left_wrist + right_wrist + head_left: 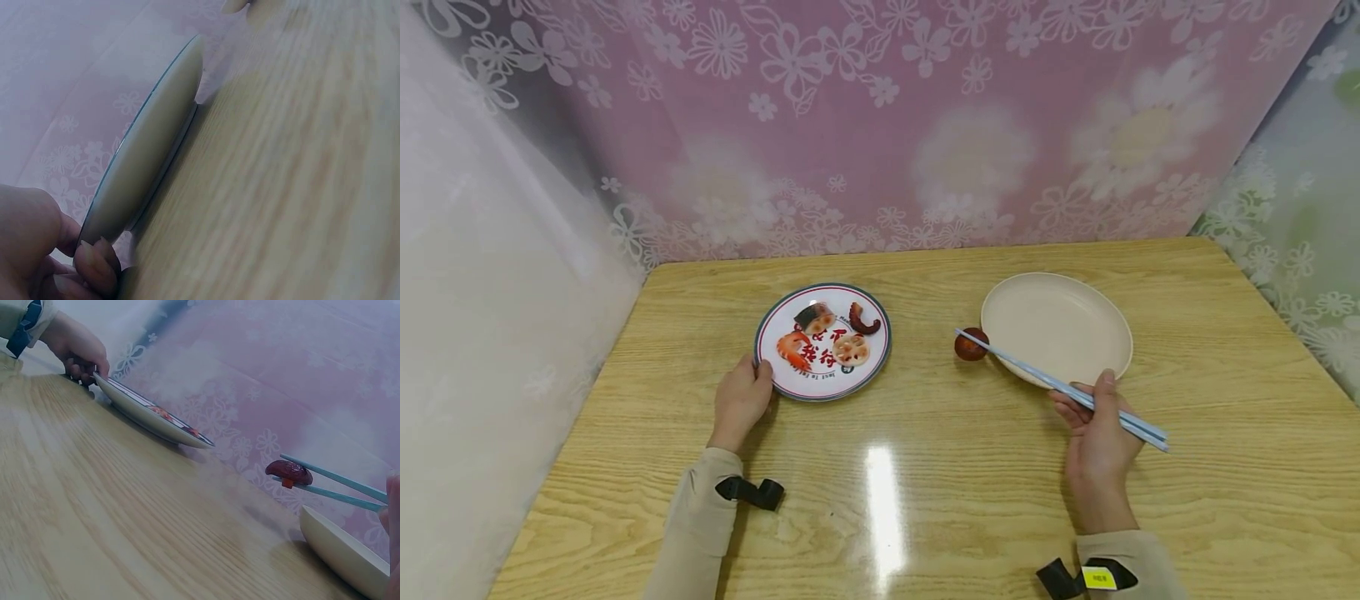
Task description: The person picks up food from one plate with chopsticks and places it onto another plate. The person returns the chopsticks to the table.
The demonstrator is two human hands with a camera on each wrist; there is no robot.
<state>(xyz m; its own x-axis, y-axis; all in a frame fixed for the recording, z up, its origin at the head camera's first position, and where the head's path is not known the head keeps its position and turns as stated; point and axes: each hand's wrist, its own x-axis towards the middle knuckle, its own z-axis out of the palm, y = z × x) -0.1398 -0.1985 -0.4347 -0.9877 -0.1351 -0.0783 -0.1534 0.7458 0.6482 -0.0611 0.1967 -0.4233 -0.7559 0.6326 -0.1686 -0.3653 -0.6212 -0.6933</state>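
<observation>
My left hand [741,400] pinches the near left rim of a white plate [805,387] with a blue-and-red border, thumb on top and fingers beneath. On that plate lie a shrimp [793,350], a lotus root slice [851,350], a curled tentacle [864,320] and a dark-skinned food piece [815,317]. In my right hand [1101,442] is a pair of light blue chopsticks [1045,379]. Their tips clamp a dark red-brown, domed food piece [289,472], raised above the table just left of a plain beige plate [1060,321]. A small orange-red bit shows beneath it.
Both plates stand on a wood-grain table [925,450], the patterned one left and the beige one right. Behind the table hangs a pink flowered curtain [880,133]. A pale sheet [490,292] hangs along the left side.
</observation>
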